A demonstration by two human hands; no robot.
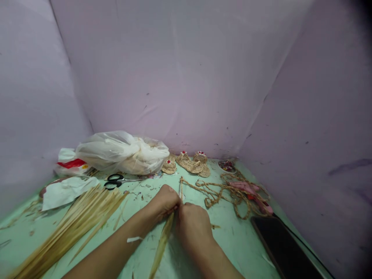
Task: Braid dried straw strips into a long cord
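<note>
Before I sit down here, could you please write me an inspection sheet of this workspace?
Surface: green tabletop, littered with small scraps.
Job's things: twisted cord runs from the hands, bends, then lies looped at right; fibre strip hangs below the hands.
Clutter: fibre bundle, scissors, white plastic bag, woven pieces, black flat object.
Grippers: left hand and right hand closed together at the cord; fingertips mostly hidden.
Cables: thin dark cable beside the black flat object.
Surroundings: pale purple walls, marked in places.

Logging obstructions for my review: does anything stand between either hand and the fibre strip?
Nothing visible does: the left hand and right hand meet at the fibre strip, though the exact finger contact is hidden.
</note>
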